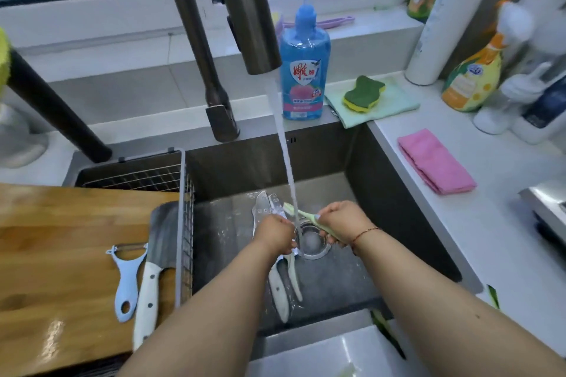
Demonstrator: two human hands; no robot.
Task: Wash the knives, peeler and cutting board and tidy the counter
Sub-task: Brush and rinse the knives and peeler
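Water runs over a green knife (309, 219) gripped by the right hand (343, 222); left hand (274, 234), fingers curled, rubs its blade; wet fingers could slip and get cut.

- Dish soap bottle (303, 70): blue, pink label
- Folded cloth (435, 161): pink
- Sponge (364, 92): green over yellow
- Peeler (126, 280): pale blue
- Cutting board (61, 254): brown wood grain
- Cleaver (157, 266) handle: white
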